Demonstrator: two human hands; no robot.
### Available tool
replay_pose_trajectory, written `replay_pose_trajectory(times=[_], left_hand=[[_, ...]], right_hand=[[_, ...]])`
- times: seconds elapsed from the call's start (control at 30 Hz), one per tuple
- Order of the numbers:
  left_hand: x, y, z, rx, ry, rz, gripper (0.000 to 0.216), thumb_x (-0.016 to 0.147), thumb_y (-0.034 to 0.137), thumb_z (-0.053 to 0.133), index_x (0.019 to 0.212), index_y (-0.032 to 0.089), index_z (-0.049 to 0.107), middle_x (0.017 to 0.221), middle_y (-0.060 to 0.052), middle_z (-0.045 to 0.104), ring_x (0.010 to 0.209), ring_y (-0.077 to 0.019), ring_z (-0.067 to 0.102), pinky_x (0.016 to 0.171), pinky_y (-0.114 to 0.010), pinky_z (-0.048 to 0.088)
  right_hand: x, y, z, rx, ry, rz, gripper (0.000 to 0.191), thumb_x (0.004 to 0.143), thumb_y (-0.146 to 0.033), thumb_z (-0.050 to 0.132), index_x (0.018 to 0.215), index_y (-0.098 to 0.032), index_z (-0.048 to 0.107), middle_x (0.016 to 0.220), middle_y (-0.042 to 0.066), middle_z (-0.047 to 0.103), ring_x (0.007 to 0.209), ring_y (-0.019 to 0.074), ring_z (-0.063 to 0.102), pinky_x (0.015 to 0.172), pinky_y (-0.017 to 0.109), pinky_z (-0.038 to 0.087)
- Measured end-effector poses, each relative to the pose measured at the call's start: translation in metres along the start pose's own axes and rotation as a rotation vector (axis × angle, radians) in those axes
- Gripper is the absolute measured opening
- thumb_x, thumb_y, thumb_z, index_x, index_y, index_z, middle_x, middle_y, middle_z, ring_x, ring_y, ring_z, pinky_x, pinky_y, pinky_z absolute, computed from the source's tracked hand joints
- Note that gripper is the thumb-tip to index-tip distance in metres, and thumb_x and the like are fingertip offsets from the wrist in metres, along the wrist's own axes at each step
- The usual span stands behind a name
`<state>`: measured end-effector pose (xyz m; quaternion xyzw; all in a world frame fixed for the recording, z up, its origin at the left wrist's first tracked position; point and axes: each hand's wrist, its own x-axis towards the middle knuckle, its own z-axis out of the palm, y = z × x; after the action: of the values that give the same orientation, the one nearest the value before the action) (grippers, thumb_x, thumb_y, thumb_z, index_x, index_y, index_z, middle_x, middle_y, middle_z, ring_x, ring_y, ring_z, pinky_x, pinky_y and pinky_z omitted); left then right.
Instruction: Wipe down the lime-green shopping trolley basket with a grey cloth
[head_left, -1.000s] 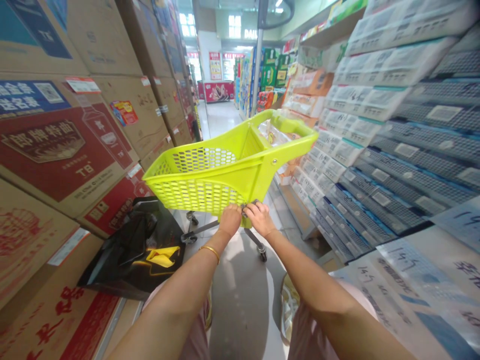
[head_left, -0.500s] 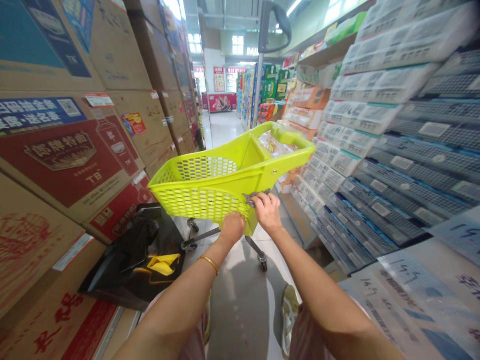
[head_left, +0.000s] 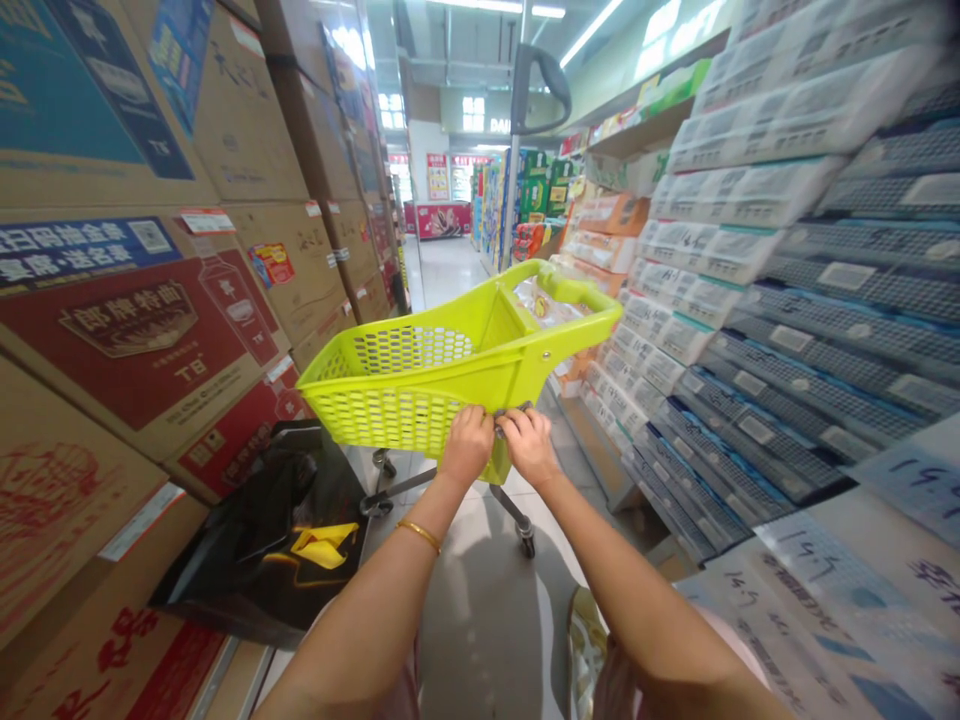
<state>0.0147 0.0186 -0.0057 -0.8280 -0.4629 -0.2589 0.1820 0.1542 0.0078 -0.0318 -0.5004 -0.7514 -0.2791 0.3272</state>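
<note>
A lime-green shopping cart [head_left: 517, 362] with mesh sides stands right in front of me, its handle toward the right. My left hand [head_left: 470, 445] is closed in front of the cart's side, fingers curled inward. Beside it, my right hand [head_left: 529, 447] pinches a small, dark, crinkled strip [head_left: 514, 410]. Its kind is unclear, and most of it is hidden by the fingers. The two hands nearly meet at the strip. Whether the left fingers grip its other end, I cannot make out. A clear package [head_left: 541, 303] lies in the cart's handle-side compartment.
A black bag [head_left: 247, 590] with a yellow piece [head_left: 324, 545] on it sits at lower left. Stacked cartons [head_left: 142, 320] line the left side. Wrapped packs [head_left: 720, 240] are piled on the right. A grey post [head_left: 512, 190] rises behind the cart.
My left hand has risen toward the strip, and the hands are closer together. Less of the strip shows now. The view has tilted up slightly.
</note>
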Motion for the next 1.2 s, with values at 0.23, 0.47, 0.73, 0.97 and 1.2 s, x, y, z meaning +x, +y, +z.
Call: replay_pose_trajectory(times=[0.23,0.47,0.73,0.97,1.2], left_hand=[[0.007,0.000,-0.002,0.032,0.071,0.024,0.019,0.086,0.021,0.043,0.075,0.016,0.059,0.084,-0.008,0.055,0.084,-0.0216,0.047,0.078,-0.035,0.039],[0.008,-0.003,-0.002,0.019,0.062,0.017,0.019,0.086,0.021,0.043,0.077,0.017,0.059,0.080,-0.008,0.054,0.084,-0.0222,0.047,0.077,-0.035,0.039],[0.009,-0.003,-0.003,0.007,0.055,-0.011,0.020,0.087,0.023,0.042,0.077,0.017,0.058,0.081,-0.007,0.054,0.083,-0.0216,0.046,0.075,-0.034,0.038],[0.015,-0.003,-0.007,0.008,0.051,-0.063,0.021,0.086,0.021,0.042,0.073,0.016,0.058,0.078,-0.009,0.053,0.082,-0.0220,0.047,0.074,-0.035,0.038],[0.025,-0.003,-0.015,-0.046,0.177,-0.085,0.020,0.087,0.020,0.041,0.075,0.017,0.057,0.079,-0.008,0.054,0.081,-0.0211,0.047,0.073,-0.034,0.039]], right_hand=[[0.051,0.012,-0.024,-0.010,0.276,0.201,0.026,0.081,-0.014,0.046,0.101,-0.022,0.062,0.103,0.006,0.056,0.099,0.0211,0.037,0.085,0.034,0.030],[0.024,0.001,-0.007,-0.008,0.158,0.133,0.022,0.081,-0.016,0.050,0.099,-0.022,0.062,0.101,0.006,0.058,0.096,0.0209,0.037,0.082,0.034,0.029],[0.007,-0.002,0.002,-0.033,0.029,0.063,0.018,0.083,-0.019,0.051,0.096,-0.022,0.062,0.098,0.005,0.059,0.095,0.0203,0.038,0.082,0.033,0.028],[0.053,0.007,-0.022,-0.007,0.222,0.262,0.026,0.082,-0.016,0.045,0.103,-0.021,0.059,0.105,0.008,0.054,0.100,0.0220,0.038,0.084,0.036,0.030],[0.053,0.005,-0.016,0.033,0.244,0.314,0.023,0.082,-0.018,0.046,0.101,-0.020,0.060,0.103,0.009,0.054,0.099,0.0225,0.038,0.084,0.037,0.032]])
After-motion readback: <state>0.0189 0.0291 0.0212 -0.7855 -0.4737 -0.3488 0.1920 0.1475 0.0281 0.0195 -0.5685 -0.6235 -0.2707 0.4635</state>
